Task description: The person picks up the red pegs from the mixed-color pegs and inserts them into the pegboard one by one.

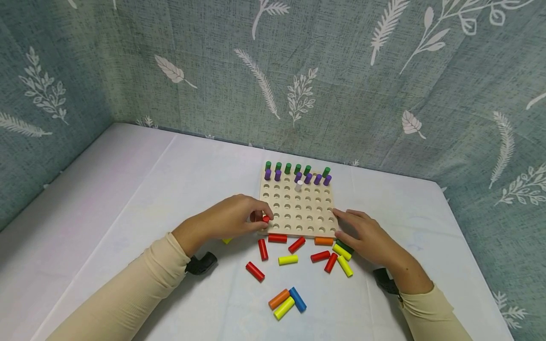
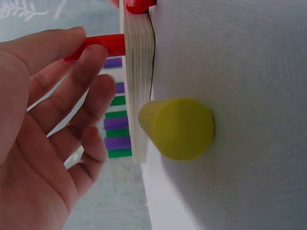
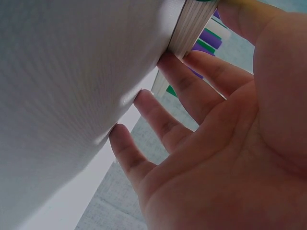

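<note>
A light wooden pegboard (image 1: 292, 211) with rows of round holes lies on the white table. At its near left corner my left hand (image 1: 236, 217) pinches a red peg (image 2: 115, 44) between thumb and fingertips; the peg's lower end meets the board's top face. My right hand (image 1: 366, 235) rests at the board's right edge with its fingers spread, fingertips on the side of the board and the tabletop. Green pegs (image 1: 287, 168) stand in the far row, purple pegs (image 1: 277, 175) in the row before it, each row with a gap. One white peg (image 1: 299, 185) stands just nearer.
Loose pegs lie in front of the board: several red ones (image 1: 255, 271), yellow ones (image 1: 288, 259), an orange peg (image 1: 323, 241) and a green peg (image 1: 344, 246). Closer to me, an orange peg (image 1: 279, 299), a yellow peg (image 1: 284, 308) and a blue peg (image 1: 297, 300) cluster. A patterned curtain (image 1: 341, 94) hangs behind.
</note>
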{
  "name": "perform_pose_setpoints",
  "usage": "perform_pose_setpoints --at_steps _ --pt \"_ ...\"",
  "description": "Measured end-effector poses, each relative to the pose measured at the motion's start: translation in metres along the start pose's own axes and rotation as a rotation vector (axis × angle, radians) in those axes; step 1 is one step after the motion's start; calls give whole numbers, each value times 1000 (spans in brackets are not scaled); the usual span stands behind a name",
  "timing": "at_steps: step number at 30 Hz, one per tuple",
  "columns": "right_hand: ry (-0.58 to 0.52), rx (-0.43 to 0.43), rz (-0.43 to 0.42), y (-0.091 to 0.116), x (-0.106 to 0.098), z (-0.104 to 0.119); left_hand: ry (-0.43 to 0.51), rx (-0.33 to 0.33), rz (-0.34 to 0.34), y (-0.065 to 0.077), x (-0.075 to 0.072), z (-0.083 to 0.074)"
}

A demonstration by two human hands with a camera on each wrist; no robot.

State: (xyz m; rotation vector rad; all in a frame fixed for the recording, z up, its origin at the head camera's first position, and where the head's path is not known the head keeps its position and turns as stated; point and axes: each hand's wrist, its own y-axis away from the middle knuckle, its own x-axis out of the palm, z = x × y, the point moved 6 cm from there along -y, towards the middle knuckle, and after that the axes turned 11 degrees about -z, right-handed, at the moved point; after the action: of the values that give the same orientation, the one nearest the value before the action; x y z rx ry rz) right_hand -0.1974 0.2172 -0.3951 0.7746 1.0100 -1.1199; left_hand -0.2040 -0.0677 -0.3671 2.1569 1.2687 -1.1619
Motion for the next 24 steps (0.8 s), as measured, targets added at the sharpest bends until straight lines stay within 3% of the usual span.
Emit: perform_pose_setpoints --at_steps 24 --pt "12 -3 8 1 0 1 -19 21 0 1 1 1"
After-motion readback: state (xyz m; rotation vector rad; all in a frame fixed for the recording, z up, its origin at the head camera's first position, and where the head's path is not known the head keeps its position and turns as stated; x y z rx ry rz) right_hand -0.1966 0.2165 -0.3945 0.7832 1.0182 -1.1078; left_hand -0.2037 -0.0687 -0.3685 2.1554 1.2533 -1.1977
